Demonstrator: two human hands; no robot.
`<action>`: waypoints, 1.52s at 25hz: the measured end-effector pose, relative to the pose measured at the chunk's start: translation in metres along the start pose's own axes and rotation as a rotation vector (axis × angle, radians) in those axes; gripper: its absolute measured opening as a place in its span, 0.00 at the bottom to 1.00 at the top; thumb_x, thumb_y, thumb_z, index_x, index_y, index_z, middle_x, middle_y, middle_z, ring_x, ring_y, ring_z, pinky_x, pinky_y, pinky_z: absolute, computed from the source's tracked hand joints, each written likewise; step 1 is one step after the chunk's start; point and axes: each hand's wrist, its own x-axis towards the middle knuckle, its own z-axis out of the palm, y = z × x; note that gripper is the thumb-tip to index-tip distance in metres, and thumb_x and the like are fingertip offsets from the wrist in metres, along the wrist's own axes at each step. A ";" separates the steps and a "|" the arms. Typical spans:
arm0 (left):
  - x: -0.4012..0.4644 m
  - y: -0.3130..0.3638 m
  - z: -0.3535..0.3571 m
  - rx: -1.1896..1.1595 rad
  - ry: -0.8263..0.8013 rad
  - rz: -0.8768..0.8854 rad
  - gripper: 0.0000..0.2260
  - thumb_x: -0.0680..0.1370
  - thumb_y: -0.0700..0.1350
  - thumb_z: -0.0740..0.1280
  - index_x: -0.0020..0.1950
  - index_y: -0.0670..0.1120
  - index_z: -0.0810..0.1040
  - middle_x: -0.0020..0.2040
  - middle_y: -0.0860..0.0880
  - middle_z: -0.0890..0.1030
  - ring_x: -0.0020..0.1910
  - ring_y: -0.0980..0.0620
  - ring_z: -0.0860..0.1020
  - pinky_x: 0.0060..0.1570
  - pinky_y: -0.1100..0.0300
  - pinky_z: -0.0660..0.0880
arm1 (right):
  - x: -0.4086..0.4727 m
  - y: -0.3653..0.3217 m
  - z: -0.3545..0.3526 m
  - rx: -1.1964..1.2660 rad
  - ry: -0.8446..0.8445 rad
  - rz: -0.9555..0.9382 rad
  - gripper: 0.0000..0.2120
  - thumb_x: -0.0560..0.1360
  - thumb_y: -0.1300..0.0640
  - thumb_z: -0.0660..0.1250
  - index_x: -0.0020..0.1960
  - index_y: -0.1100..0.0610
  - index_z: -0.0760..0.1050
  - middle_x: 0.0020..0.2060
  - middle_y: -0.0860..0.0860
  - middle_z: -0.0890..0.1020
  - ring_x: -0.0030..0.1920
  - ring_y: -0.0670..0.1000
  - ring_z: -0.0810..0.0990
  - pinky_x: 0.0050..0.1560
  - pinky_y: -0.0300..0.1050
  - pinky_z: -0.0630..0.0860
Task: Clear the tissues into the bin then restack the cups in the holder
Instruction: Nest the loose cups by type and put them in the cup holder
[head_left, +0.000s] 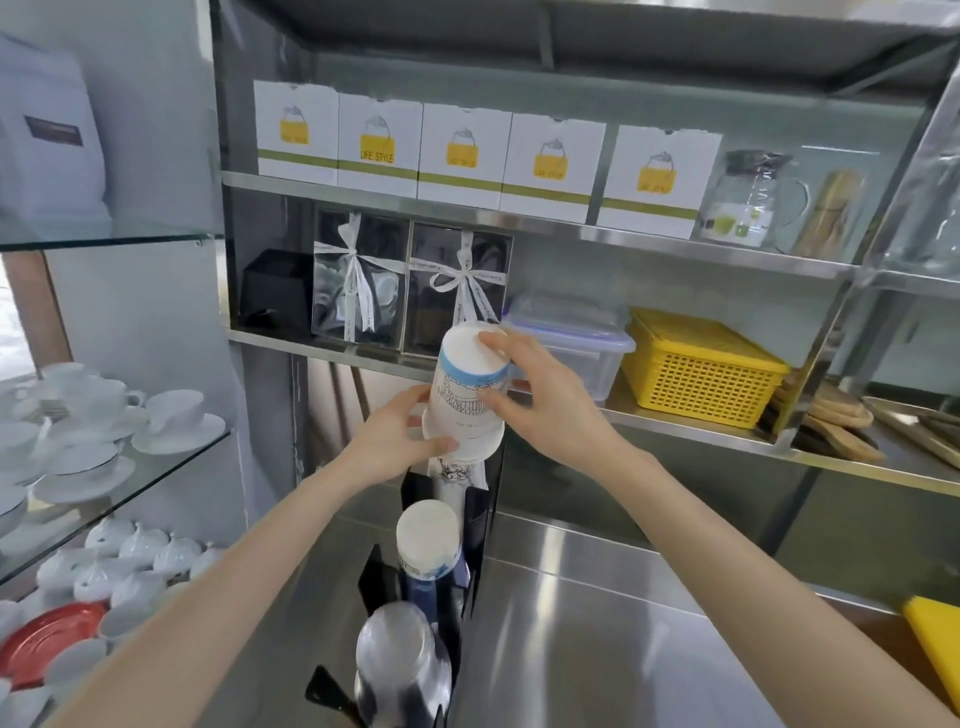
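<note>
Both hands hold an upside-down white paper cup (467, 395) with a blue band and line drawings, above the back slot of a black cup holder (475, 525). My left hand (400, 441) grips its lower rim from the left. My right hand (540, 395) grips its base and right side. Beneath it another printed paper cup (457, 473) sticks up from the slot. A second stack of paper cups (428, 538) fills the middle slot, and clear plastic cups (400, 660) fill the front one. No tissues or bin are in view.
The holder stands on a steel counter (597, 623). Steel shelves behind carry white boxes (462, 150), ribboned gift boxes (358, 280), a clear tub (582, 348) and a yellow basket (696, 369). Glass shelves at left hold white teacups (171, 415) and a red plate (47, 639).
</note>
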 end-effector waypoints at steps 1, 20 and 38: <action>0.003 -0.004 0.002 -0.007 -0.004 -0.003 0.30 0.70 0.43 0.72 0.68 0.47 0.63 0.67 0.47 0.71 0.60 0.46 0.74 0.61 0.44 0.72 | 0.003 0.003 0.004 0.004 -0.009 0.005 0.24 0.74 0.59 0.65 0.68 0.52 0.62 0.71 0.50 0.64 0.67 0.49 0.66 0.61 0.38 0.67; 0.009 -0.043 0.020 0.140 -0.010 0.139 0.28 0.72 0.46 0.70 0.69 0.49 0.63 0.67 0.52 0.70 0.64 0.54 0.70 0.64 0.57 0.65 | -0.014 0.058 0.070 -0.124 -0.039 0.058 0.22 0.75 0.60 0.63 0.68 0.55 0.64 0.72 0.49 0.64 0.64 0.53 0.72 0.63 0.46 0.71; -0.022 -0.033 0.014 0.576 -0.003 0.233 0.30 0.74 0.58 0.59 0.72 0.48 0.57 0.74 0.49 0.64 0.71 0.49 0.64 0.71 0.48 0.62 | -0.052 0.038 0.062 -0.350 -0.199 0.119 0.31 0.76 0.52 0.59 0.74 0.51 0.47 0.76 0.49 0.50 0.76 0.52 0.45 0.75 0.51 0.45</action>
